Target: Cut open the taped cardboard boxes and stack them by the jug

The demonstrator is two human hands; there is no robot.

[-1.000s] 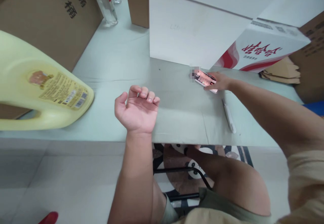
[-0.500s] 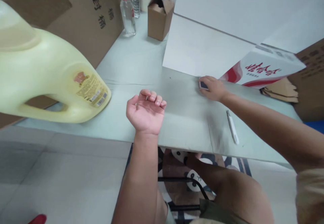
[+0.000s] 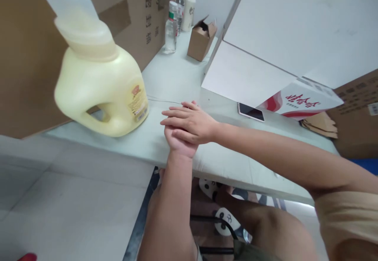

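Note:
My right hand [image 3: 196,123] lies flat across my left hand [image 3: 180,145], its fingers stretched out to the left. Under it, my left hand is turned palm up. Its wrist and the heel of the palm show, and fingertips peek out past the far side of my right hand; most of its palm is covered. I see no object in either hand. A phone [image 3: 251,111] with a dark screen rests on the table to the right of both hands. To their left stands a big pale yellow jug [image 3: 102,84] with a handle and a translucent cap.
The table [image 3: 174,80] has a pale green cover. Clear bottles [image 3: 171,30] and a small open carton [image 3: 201,40] stand at the back. A large brown box [image 3: 126,28] is behind the jug; a white box [image 3: 236,70] with red print fills the right side.
My right hand has left the phone and moved left onto my left hand. The phone stays on the table. The view has shifted, showing more of the jug.

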